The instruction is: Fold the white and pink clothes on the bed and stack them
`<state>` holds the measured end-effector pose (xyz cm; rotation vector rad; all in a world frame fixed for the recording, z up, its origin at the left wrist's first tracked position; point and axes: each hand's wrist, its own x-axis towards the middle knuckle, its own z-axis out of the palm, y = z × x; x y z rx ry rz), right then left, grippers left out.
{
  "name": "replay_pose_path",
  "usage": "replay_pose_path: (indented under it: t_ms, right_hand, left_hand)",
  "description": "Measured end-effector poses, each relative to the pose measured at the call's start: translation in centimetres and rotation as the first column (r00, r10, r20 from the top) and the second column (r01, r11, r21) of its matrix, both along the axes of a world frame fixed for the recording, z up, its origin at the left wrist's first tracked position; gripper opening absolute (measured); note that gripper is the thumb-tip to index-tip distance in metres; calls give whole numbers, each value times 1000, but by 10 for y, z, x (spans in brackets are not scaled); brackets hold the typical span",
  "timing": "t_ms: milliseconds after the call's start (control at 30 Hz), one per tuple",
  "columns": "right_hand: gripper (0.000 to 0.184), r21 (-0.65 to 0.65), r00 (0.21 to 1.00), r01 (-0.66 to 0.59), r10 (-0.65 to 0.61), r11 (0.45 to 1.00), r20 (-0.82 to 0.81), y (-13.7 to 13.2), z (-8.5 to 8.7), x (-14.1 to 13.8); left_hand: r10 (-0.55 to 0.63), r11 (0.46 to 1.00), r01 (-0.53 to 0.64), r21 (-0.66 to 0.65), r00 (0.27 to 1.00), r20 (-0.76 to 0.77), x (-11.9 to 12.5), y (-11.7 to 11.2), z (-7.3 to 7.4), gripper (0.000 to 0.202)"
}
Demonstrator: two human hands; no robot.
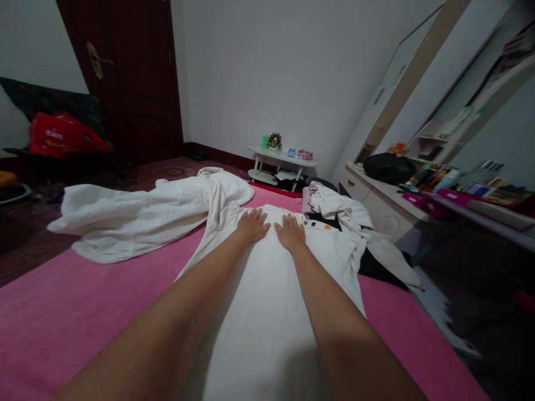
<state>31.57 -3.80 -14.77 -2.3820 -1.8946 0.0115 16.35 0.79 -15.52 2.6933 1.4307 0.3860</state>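
Note:
A white garment, which looks like a shirt or dress, lies spread out flat in front of me, with small dark and gold decorations along its far edge. My left hand rests palm down near that far edge, fingers stretched out. Beside it, my right hand also lies flat on the cloth, close to the decorations. Neither hand grasps anything. To the left, a white sleeve or second piece of crinkled cloth stretches across the bed; I cannot tell whether it joins the garment.
Pink bedding lies underneath. Other white clothes are heaped at the right, with black cloth beneath. A small white table stands by the wall. A cluttered dresser is at the right, and a red bag at the left.

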Motion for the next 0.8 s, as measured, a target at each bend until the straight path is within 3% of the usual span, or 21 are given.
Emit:
replay_pose_path:
  t_ms: [133,233,367,500,600,700,800]
  right_hand:
    - [66,-18,1000,-5,5,1000,-4,-14,4,2]
    - [63,-36,1000,-14,14,999,-7,-26,9,-1]
    - [58,-15,999,32,-32,999,8,-47,12,-24]
    - [58,45,996,83,-84,996,25,-75,8,-41]
    - [63,66,998,53,-55,996,23,-95,4,-28]
    - [64,91,999,16,-18,996,28,-109,6,-14]
    - [68,182,999,44,-46,982,5,-121,12,-24]
  left_hand:
    - [-1,1000,1,-8,1000,-11,-14,-15,3,58]
    - [-4,999,2,-36,999,-32,-22,-23,14,53]
    - [120,988,-128,-83,989,-86,-7,-39,29,42]
    - [236,971,-239,-32,969,-67,2,-74,25,44]
    - [172,984,-171,44,985,-15,-32,-93,17,51]
    - [-25,997,27,78,999,-37,-85,-94,14,50]
    - [-191,976,199,92,978,-89,-122,-98,15,58]
